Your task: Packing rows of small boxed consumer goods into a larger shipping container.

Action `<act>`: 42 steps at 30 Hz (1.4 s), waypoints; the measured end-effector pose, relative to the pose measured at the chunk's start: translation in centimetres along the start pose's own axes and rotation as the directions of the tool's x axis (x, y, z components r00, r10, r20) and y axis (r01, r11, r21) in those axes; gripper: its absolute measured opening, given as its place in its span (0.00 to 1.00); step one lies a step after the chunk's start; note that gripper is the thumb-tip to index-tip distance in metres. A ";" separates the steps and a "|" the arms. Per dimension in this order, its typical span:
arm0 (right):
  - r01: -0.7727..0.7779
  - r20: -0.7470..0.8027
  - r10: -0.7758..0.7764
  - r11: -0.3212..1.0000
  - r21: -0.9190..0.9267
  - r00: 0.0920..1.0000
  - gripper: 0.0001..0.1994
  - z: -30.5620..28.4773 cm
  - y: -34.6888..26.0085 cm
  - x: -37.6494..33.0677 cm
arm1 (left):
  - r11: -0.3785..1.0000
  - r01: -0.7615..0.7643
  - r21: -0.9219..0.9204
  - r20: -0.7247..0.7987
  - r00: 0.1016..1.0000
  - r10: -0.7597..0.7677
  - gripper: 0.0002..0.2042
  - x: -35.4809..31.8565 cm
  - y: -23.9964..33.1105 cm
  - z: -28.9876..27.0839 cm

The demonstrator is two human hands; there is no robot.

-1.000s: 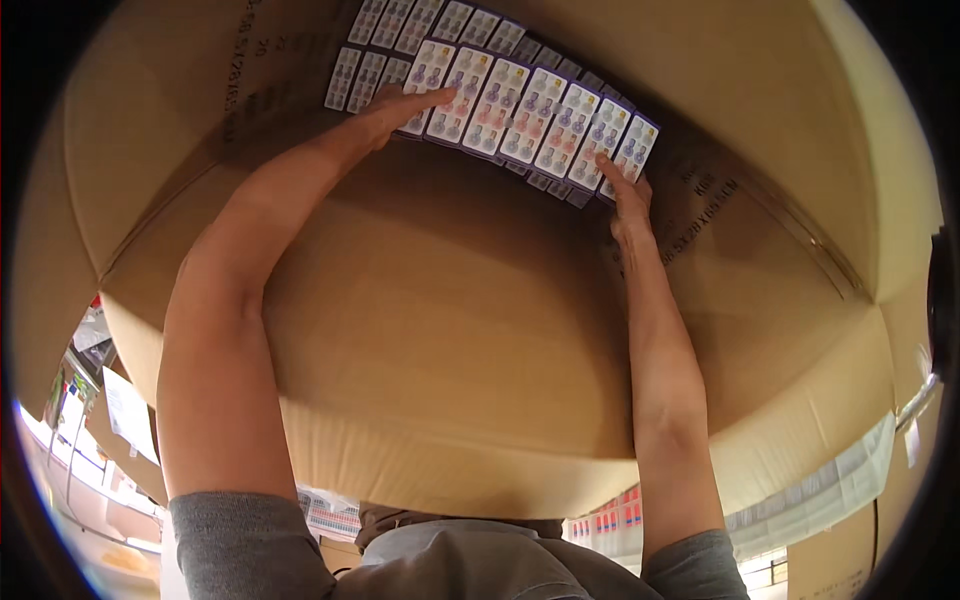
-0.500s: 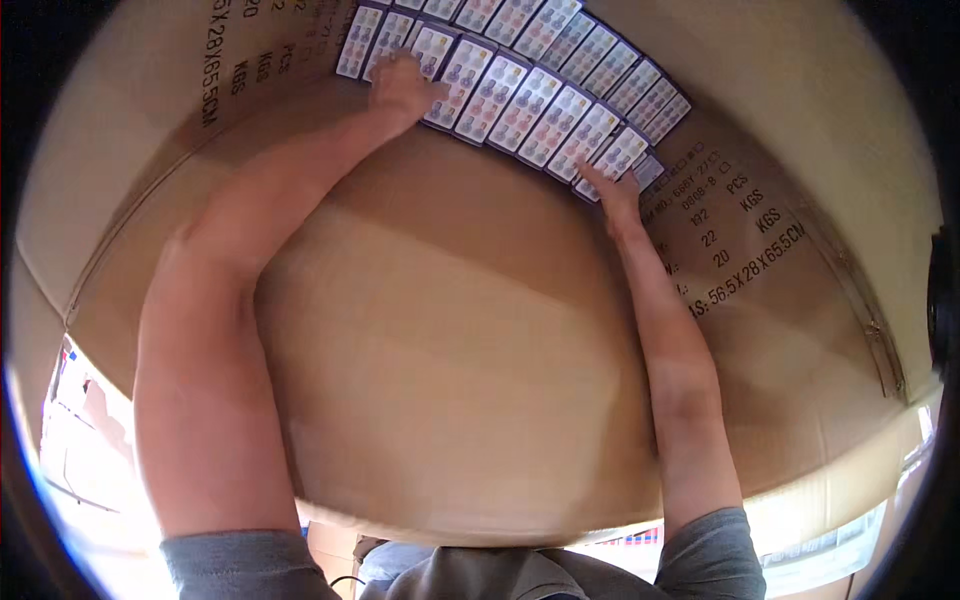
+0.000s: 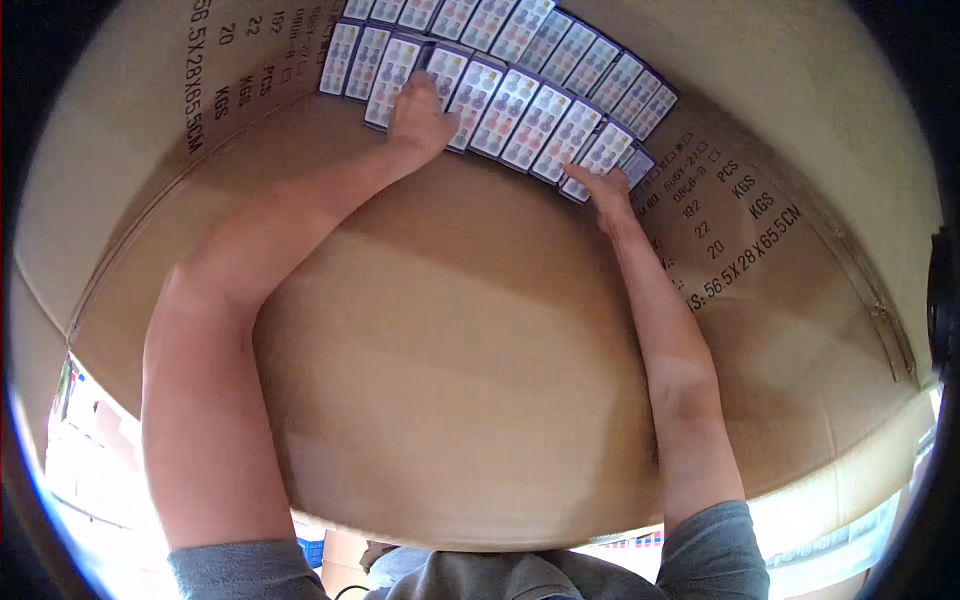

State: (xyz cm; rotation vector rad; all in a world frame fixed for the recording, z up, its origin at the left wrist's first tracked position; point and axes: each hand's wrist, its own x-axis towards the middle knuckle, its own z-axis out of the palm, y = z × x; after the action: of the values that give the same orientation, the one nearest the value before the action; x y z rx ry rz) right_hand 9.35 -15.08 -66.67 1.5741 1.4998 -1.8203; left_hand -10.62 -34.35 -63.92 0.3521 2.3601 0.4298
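Note:
Two rows of flat white-and-purple packages with small coloured round pictures line the far side of a big cardboard box (image 3: 440, 330). In the nearer row, my left hand (image 3: 418, 125) straddles one package (image 3: 447, 75), with the fingers at its left edge and the thumb near its lower right; part of it is covered. At the right end of that row, my right hand (image 3: 608, 195) has its thumb and fingers at the two sides of the lower end of another package (image 3: 605, 148). The fingertips' undersides are hidden.
The farther row of packages (image 3: 480, 22) lies against the box's far wall. Box walls with dark print rise at left (image 3: 200, 90) and right (image 3: 790, 220). The near edge of the box bends in front of my body. A clear plastic bin (image 3: 830, 555) shows outside at lower right.
My left hand has moved slightly right and nearer along the row, onto a different package. My right hand stays at the row's end. The view has shifted a little.

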 end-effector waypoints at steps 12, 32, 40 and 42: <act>-0.038 -0.128 0.052 0.993 0.110 0.990 0.18 1.5 -1.4 -0.2 | 0.910 0.238 -0.338 0.045 0.970 -0.238 0.34 2.6 -2.4 2.4; 0.175 -0.332 -0.095 0.959 0.221 0.939 0.25 -3.1 -2.3 -0.4 | 0.948 0.183 -0.261 0.020 0.983 -0.184 0.37 1.8 6.1 3.0; 0.016 -0.358 -0.072 0.987 -0.157 0.931 0.26 -1.2 -1.4 1.1 | 0.933 0.279 -0.229 0.068 0.960 -0.270 0.41 2.5 1.9 5.0; 0.061 -0.300 -0.097 0.990 -0.126 0.949 0.26 -3.1 0.5 2.9 | 0.949 0.275 -0.156 0.093 0.960 -0.263 0.40 2.9 2.9 5.3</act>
State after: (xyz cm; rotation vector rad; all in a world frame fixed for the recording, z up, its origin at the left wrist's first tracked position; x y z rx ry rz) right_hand 10.39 -11.60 -68.97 1.8264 1.7909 -1.5485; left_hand -8.70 -29.59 -68.16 -0.0340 2.2412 0.4723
